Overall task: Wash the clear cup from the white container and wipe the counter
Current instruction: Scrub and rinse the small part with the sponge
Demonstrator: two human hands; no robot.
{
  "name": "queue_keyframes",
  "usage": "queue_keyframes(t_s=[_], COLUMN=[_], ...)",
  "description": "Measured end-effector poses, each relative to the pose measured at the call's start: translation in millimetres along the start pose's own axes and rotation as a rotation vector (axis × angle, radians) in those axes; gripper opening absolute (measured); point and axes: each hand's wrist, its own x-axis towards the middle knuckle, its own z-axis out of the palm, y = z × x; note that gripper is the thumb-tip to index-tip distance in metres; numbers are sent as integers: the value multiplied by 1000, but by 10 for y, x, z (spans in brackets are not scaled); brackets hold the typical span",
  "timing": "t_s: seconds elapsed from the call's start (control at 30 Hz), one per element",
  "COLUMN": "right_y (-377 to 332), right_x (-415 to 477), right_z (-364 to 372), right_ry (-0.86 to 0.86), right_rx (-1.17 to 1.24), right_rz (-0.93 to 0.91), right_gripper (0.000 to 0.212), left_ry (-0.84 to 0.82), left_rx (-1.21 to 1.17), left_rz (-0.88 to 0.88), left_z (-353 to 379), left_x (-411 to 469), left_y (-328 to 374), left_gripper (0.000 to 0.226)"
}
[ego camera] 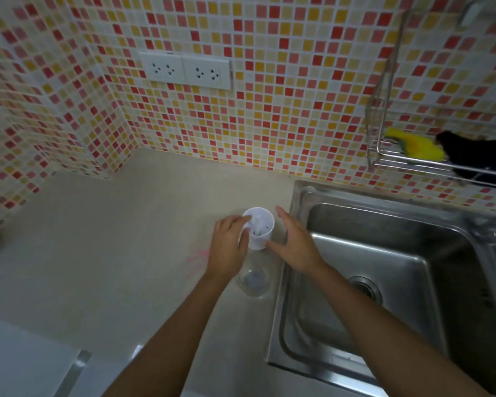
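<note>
Two bare forearms (166, 342) reach in from below. A wall (284, 116) of small red, yellow and cream tiles backs the smooth beige counter (103, 253) and steel sink (390, 247). The left hand (226, 249) grips the round white container (259, 236) by its rim; the right hand (297, 243), fingers straight, holds nothing beside it. The clear cup (254, 280) stands on the counter, just under the left wrist.

The left hand (229, 245) grips the white container (259, 241) at its 9 o'clock side, fingers over the rim. The right hand (295, 243), fingers straight, lies just beside it at 3 o'clock. The clear cup (254, 282) stands on the tabletop (112, 253) at the container's 6 o'clock. The steel sink (384, 270) lies further out at 3 o'clock.
</note>
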Motion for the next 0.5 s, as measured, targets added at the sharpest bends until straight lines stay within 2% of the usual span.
queue_keyframes(t_s=[0.07,0.17,0.3,0.5], right_y=[-95,-128,-140,-162], right_x=[130,250,285,304], right_z=[-5,32,79,139], right_ry=[-90,-126,-89,-62], right_rx=[-38,-79,-104,-100], right_rz=[10,16,31,46], right_gripper=[102,100,88,83], left_ry=[-97,-220,-249,-264], left_rx=[85,192,263,280], left_rz=[89,181,276,393], left_z=[-9,20,32,29], left_x=[281,503,601,763], left_y=[-20,-35,-50,-143], left_gripper=[41,28,20,16])
